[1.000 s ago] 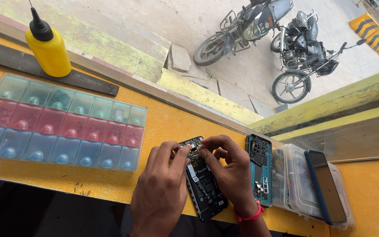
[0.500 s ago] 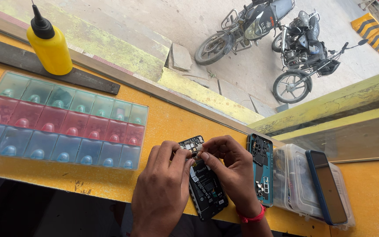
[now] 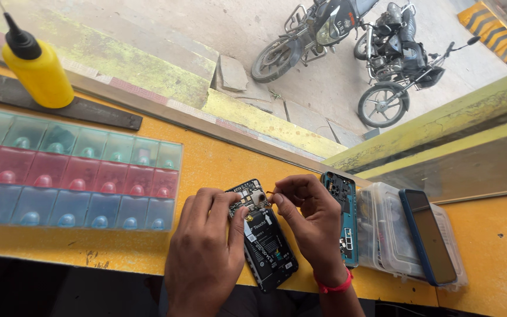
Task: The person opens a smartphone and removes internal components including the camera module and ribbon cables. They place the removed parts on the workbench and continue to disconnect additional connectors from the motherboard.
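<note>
Yellow bottle (image 3: 38, 70) far left; green, red and blue tray (image 3: 71, 176) holds domed bits. My left hand (image 3: 203, 252) steadies the opened phone (image 3: 263, 240); right hand (image 3: 309, 226) pinches narrowly above it.

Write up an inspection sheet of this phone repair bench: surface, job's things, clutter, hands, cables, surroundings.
Surface: worn yellow counter, scuffed at the near edge.
Job's things: opened black smartphone with back cover off, battery and circuit board exposed.
Clutter: teal phone frame; clear plastic boxes bearing a dark blue-edged phone; green, red and blue compartment organiser; yellow squeeze bottle with black nozzle; black flat strip.
Hands: left hand steadies the opened phone; right hand pinches a tiny part over its top end.
Cables: nothing seen.
Surroundings: two parked motorcycles on concrete below.
</note>
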